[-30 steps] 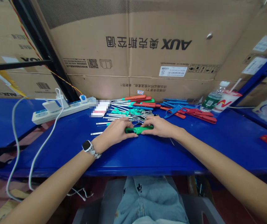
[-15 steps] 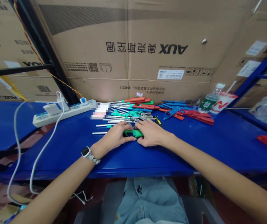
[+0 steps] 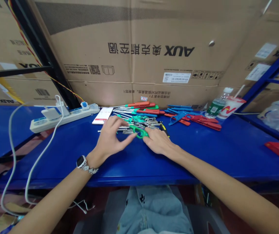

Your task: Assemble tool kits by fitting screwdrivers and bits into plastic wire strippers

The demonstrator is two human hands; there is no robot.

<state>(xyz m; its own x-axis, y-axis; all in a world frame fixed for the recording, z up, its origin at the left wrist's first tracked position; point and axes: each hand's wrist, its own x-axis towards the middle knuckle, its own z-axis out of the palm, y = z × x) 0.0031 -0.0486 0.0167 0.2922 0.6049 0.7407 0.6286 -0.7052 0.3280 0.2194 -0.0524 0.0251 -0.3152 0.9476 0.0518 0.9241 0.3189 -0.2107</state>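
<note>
A green plastic part with an oval opening [image 3: 141, 132] is held at its right end by my right hand [image 3: 157, 139], its fingers closed round it. My left hand [image 3: 111, 136] is beside the part's left end, thumb and fingers spread apart. Just behind both hands lie metal rods and small teal pieces [image 3: 139, 119]. Handles in red and orange [image 3: 140, 104] lie at the back of this pile. A yellow and black tool [image 3: 164, 129] sits right behind my right hand.
A white power strip [image 3: 77, 113] with cables lies on the blue table [image 3: 203, 159] at the left, near a white card [image 3: 102, 115]. Red clamp-like parts [image 3: 204, 122], blue parts [image 3: 178, 115], a bottle [image 3: 216, 105] and a cup [image 3: 231, 107] stand or lie to the right.
My left hand has let go of the green part, moved left and opened. The green part has tilted up in my right hand. The view has shifted slightly.
</note>
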